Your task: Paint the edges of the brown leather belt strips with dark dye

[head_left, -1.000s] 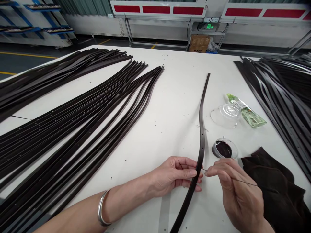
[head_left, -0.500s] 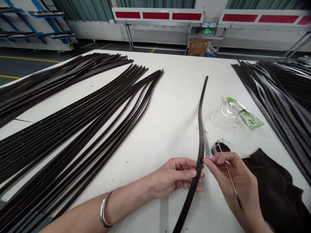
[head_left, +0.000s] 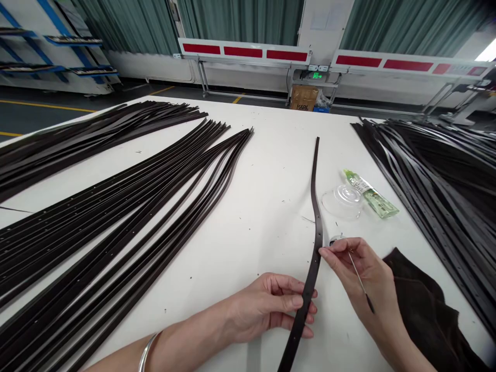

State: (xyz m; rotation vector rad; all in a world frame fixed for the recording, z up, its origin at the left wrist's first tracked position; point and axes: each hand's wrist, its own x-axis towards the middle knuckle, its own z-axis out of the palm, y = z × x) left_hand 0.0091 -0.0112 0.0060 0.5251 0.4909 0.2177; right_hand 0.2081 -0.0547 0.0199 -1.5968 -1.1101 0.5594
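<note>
A long dark leather strap (head_left: 315, 253) with a row of small holes runs away from me across the white table (head_left: 217, 279). My left hand (head_left: 279, 305) is closed around it, thumb on the face and fingers behind. Higher up, the thumb and forefinger of my right hand (head_left: 362, 274) meet at the strap's right edge. Through that same hand slants a thin metal rod (head_left: 358, 274) with a dark tip. Behind its fingers a small pot (head_left: 336, 239) is mostly hidden. A dark crumpled cloth (head_left: 422, 305) lies right of my wrist.
Bundles of dark straps lie at the left (head_left: 116, 191) and right (head_left: 434, 181). Beyond the pot are a clear plastic lid (head_left: 343, 200) and a green tube (head_left: 372, 194). A cardboard box (head_left: 304, 98) stands past the table's far edge.
The view has tilted up and shifted slightly right. My right hand has moved a little farther up the strap from my left, and now covers most of the pot.
</note>
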